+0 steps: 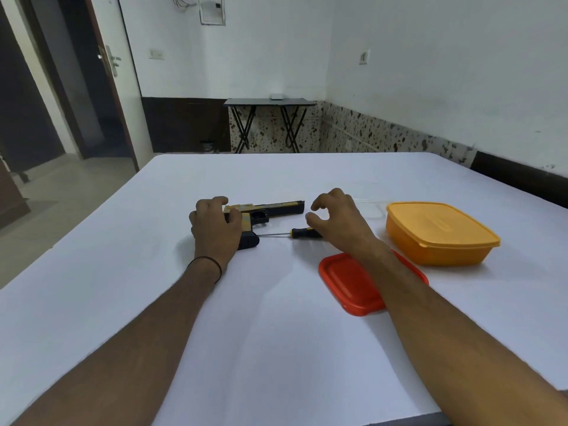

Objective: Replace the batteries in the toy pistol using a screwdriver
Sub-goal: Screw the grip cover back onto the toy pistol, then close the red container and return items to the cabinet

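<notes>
A black and yellow toy pistol (270,210) lies on its side on the white table (153,272), barrel pointing right. My left hand (215,226) lies over its rear and grip, fingers curled round them. A screwdriver (295,233) with a black and yellow handle lies just in front of the pistol, its thin shaft pointing left toward the grip. My right hand (336,219) hovers above the screwdriver's handle with fingers and thumb loosely curled and apart, holding nothing.
A closed yellow plastic container (439,235) stands at the right. A red lid (350,284) lies flat under my right forearm. A clear lid or box (370,207) sits behind my right hand. A folding table stands by the far wall.
</notes>
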